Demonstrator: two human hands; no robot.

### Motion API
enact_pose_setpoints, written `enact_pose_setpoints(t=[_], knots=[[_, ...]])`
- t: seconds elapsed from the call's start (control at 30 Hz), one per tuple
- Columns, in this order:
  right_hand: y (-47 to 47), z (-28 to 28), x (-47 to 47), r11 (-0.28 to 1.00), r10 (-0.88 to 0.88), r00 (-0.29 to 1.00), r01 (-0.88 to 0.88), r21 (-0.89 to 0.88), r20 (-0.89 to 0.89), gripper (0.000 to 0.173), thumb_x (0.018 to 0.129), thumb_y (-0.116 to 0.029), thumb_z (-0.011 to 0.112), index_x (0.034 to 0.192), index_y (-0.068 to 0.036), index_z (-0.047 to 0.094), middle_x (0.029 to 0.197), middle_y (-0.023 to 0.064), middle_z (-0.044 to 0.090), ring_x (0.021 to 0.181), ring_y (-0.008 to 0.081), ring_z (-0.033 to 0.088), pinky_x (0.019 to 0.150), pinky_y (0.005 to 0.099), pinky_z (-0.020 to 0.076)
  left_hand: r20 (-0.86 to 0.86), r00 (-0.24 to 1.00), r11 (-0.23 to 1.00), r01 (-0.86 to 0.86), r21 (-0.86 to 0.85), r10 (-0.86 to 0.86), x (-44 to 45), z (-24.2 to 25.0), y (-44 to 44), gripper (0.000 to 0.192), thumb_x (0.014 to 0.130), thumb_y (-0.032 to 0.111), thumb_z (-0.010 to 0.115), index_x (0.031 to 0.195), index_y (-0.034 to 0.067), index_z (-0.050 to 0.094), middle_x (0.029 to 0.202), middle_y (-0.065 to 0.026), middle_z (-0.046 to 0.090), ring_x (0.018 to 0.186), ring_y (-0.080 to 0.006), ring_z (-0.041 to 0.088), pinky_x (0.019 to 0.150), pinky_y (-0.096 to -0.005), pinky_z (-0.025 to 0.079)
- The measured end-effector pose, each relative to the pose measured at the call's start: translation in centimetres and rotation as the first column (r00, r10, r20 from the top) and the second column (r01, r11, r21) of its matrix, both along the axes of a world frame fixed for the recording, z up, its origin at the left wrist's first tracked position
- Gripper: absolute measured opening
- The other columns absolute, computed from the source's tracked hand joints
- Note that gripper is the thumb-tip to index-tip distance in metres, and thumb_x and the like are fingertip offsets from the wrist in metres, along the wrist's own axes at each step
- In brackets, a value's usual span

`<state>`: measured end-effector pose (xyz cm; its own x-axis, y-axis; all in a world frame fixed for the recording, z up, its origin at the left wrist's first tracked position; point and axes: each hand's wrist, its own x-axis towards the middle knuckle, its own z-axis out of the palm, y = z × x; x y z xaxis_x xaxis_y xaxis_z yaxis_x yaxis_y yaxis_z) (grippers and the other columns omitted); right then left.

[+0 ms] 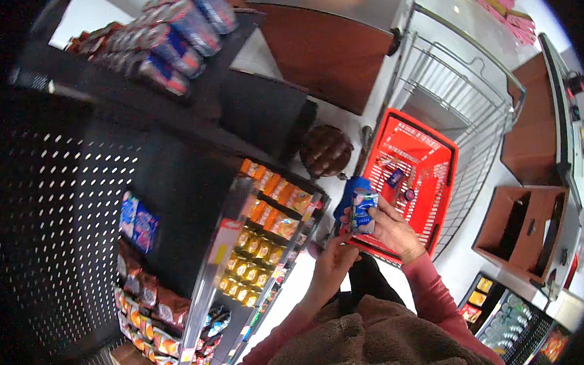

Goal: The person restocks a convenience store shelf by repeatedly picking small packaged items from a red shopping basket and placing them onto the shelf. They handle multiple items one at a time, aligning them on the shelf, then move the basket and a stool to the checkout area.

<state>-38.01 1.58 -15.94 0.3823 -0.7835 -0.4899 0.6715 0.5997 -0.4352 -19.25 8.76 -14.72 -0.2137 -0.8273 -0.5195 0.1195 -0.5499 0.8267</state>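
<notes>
My right hand [396, 229] holds a small blue and white carton [364, 212] upright, its fingers around the carton's right side. To the left and just below it is my left hand [337, 257], fingers bent near the bottom of the carton and a blue item [355, 188] behind it; whether it grips anything cannot be told. Beyond both hands, a red plastic shopping basket [447, 173] sits by a metal shopping cart [471, 86]. Inside the basket lie a small dark blue packet [395, 177] and a small round purple item [409, 194].
On the left, a black shelf unit [201, 258] bears orange and yellow packages [252, 265] and snack bags [146, 337]. Drink cans [182, 28] stand on an upper shelf. A brown round object [326, 151] is left of the basket. Counters [324, 55] stand ahead, an open brown cabinet [521, 233] at right.
</notes>
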Motion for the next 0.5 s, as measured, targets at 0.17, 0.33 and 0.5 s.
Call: enact_pose_setpoints(t=[0.17,0.33,0.5], knots=[[0.0,4.0,4.7,0.944,0.191,0.902,-0.277,-0.178,-0.388,0.036,0.106,-0.007,0.044,0.141,-0.001,0.044,0.13,0.0178,0.06,0.115,0.0279,0.063,0.099,0.0392,0.0521,-0.093,0.986,0.99,-0.136,0.044,0.139,1.7,3.0,-0.8,0.031,0.102,0.022,0.062,0.124,0.002,0.054,0.103,-0.0065,0.07,0.087,-0.0133,0.07,0.071,-0.0251,0.052],[-1.2,10.3,9.3,0.85,0.078,0.9,-0.285,-0.443,-0.429,0.036,0.096,0.005,0.059,0.131,0.0,0.052,0.115,0.0053,0.064,0.105,0.0125,0.061,0.09,0.0261,0.0499,0.046,0.94,0.936,-0.33,-0.127,0.338,4.9,8.0,-0.2,0.027,0.1,0.023,0.064,0.115,0.002,0.057,0.09,-0.005,0.07,0.078,-0.011,0.066,0.066,-0.025,0.051],[-3.1,15.2,12.5,0.673,0.075,0.859,-0.419,-0.61,-0.507,0.042,0.092,0.01,0.06,0.132,-0.002,0.053,0.127,0.0056,0.06,0.112,0.0107,0.058,0.093,0.0257,0.0487,0.067,0.837,0.832,-0.526,-0.176,0.543,8.5,12.1,0.9,0.025,0.099,0.02,0.066,0.113,0.001,0.058,0.08,-0.0011,0.064,0.071,-0.0067,0.059,0.066,-0.0222,0.048]])
